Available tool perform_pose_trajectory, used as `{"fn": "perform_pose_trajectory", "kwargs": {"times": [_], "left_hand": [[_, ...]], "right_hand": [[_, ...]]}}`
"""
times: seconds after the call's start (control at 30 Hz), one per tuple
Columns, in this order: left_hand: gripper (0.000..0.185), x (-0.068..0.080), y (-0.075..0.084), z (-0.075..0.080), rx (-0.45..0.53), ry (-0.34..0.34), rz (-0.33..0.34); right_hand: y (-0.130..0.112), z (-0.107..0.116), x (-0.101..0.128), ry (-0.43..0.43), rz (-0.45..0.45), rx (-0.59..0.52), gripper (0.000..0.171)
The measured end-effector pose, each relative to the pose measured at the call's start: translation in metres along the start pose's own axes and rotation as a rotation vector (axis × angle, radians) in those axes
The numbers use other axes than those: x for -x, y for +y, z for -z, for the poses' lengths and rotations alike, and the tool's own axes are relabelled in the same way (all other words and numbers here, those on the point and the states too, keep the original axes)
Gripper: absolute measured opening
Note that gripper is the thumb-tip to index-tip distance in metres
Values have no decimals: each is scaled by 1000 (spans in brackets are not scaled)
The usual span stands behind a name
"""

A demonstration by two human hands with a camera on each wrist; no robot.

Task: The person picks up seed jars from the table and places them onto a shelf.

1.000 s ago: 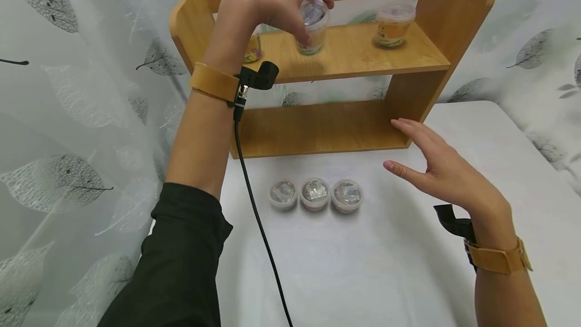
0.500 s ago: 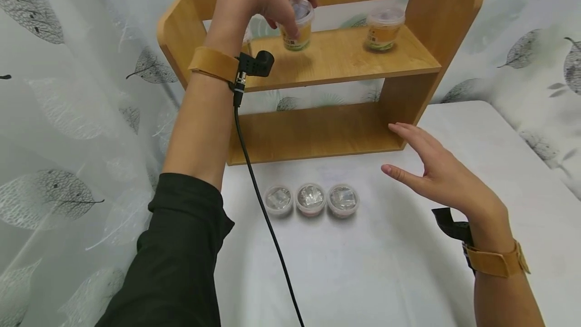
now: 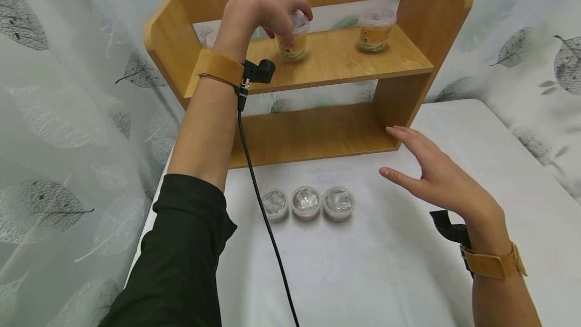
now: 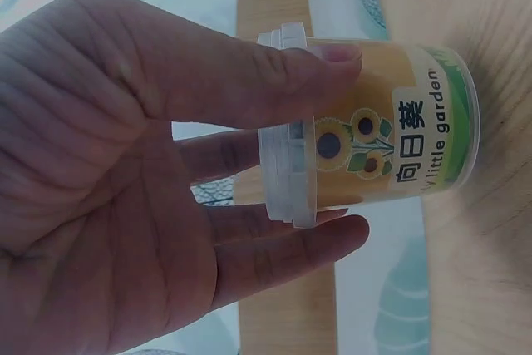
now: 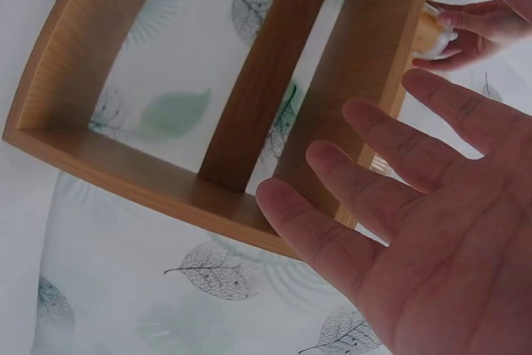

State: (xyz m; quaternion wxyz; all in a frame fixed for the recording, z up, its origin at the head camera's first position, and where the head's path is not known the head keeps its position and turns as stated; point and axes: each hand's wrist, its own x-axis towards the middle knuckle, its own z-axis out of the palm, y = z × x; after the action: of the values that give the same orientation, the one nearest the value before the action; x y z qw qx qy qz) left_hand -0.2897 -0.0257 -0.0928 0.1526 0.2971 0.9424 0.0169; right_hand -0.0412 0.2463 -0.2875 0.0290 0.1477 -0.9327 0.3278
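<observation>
My left hand grips a small clear plastic cup with a white lid, on the upper shelf board. In the left wrist view, the thumb lies along the yellow sunflower label and the fingers are on the cup's other side near the lid. Its base is right at the wooden board. Over the table at the right, my right hand hovers with fingers spread and nothing in it; the right wrist view shows its palm.
A two-tier wooden shelf stands at the back of the white table. Another labelled cup is at the upper board's right end. Three lidded cups sit in a row before the shelf. A black cable hangs from my left wrist.
The cup in my left hand has turned so its yellow label shows; it looked raised half a second ago and is now down at the board. The head view has shifted slightly.
</observation>
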Motion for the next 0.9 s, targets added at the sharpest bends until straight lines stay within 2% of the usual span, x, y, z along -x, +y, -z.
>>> {"fn": "perform_pose_trajectory", "kwargs": {"times": [0.3,0.77,0.9], "left_hand": [[74,-1,-3,-5,-6,-22,8],[78,6,-14,-5,67,-29,22],[82,9,-15,-6,77,-13,36]], "right_hand": [[0,-2,2,5,11,2,83],[-1,-4,-2,-10,20,-7,83],[-1,-4,-3,-14,18,-7,83]]}}
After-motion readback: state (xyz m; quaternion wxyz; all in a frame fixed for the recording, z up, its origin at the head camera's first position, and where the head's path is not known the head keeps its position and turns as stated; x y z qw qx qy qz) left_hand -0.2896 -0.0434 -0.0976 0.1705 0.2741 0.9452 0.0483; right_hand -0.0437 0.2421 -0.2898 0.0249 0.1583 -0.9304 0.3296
